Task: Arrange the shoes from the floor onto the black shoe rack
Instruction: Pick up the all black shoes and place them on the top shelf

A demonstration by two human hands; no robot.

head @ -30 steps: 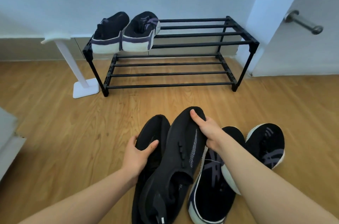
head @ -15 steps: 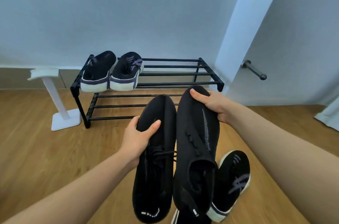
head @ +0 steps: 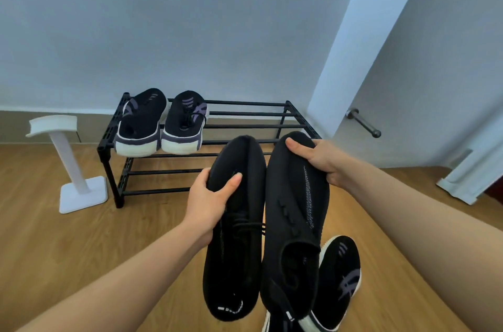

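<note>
The left hand [head: 209, 195] is gripping the toe end of a plain black knit lace-up shoe [head: 234, 233], thumb across the upper and fingers wrapped underneath. The right hand [head: 321, 160] is gripping the toe end of its partner, a black knit sock-style shoe with a pale stitched stripe [head: 296, 220]. Both shoes are hanging heel-down in the air, side by side and nearly touching, in front of the black metal two-tier shoe rack [head: 245, 125].

A pair of black knit sneakers with thick white soles and purple trim [head: 160, 125] is sitting on the left end of the top tier; the rest of that tier and the lower tier are standing vacant. Another black sneaker with purple markings [head: 340, 280] is lying on the wooden plank floor [head: 81, 250] under the held pair.

Judgement: the knit uppers are likely soft and light, and they appear to be yielding under the fingers at the toe. Held there, the heels are free to swing. A hold nearer the midfoot or heel collar would probably give firmer control when setting the soles across the rack's bars.

A white plastic stand [head: 73, 165] is standing just left of the rack.
</note>
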